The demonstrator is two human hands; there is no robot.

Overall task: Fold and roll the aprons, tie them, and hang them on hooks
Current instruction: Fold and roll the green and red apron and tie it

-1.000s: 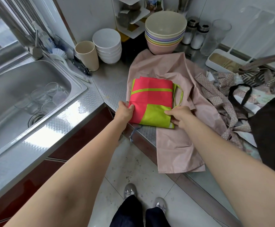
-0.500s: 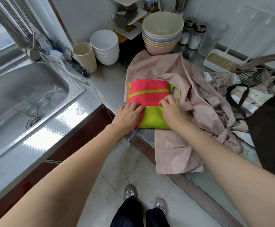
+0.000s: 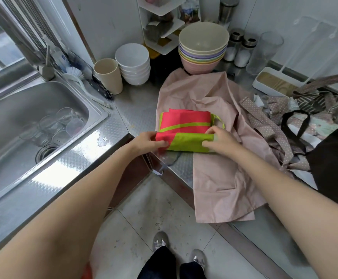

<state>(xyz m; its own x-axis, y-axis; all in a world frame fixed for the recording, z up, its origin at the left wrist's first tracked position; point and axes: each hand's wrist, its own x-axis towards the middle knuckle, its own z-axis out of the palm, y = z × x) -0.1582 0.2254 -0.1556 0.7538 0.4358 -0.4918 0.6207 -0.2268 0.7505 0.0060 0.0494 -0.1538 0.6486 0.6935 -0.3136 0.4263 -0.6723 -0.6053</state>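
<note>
Near edge of folded red-and-lime fabric apron (image 3: 186, 125) now rolled up vs 0.5 s ago; left hand (image 3: 151, 140) & right hand (image 3: 220, 138) each pinching roll. Underneath: pale pink cloth apron (image 3: 214, 109) on steel desk (image 3: 140, 109); stacked pastel bowls (image 3: 203, 47) behind.

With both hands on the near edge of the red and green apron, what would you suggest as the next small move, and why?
Probably keep rolling away from the body. The left hand and right hand each grip an end of the red and green apron, whose near edge is turned over while the far part lies flat on the pink apron.
</note>
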